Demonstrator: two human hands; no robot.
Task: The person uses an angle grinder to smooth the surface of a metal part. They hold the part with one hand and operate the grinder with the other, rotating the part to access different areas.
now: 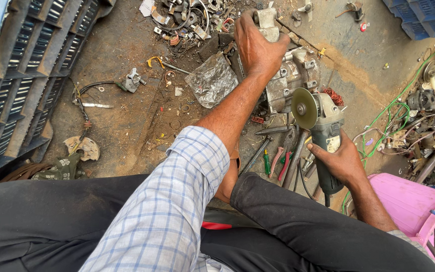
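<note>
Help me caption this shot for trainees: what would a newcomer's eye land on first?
The angle grinder in the right hand, right of centre, its disc beside the grey metal housing on the ground. The left hand presses on top of that housing. Next, the scrap heap at the top and the pink tub at lower right.

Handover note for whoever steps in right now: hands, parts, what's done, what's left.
Left hand: clamped over the top of the grey metal motor housing, steadying it on the dirt floor.
Right hand: fingers wrapped round the body of the angle grinder, disc at the housing's lower edge, touching or nearly so.
Nearby: pliers and screwdrivers below the housing, crumpled plastic bag to its left, scrap heap above, pink tub at right.
Done: no cut visible yet.
Left: grinding on the housing, judged from the disc's position.
</note>
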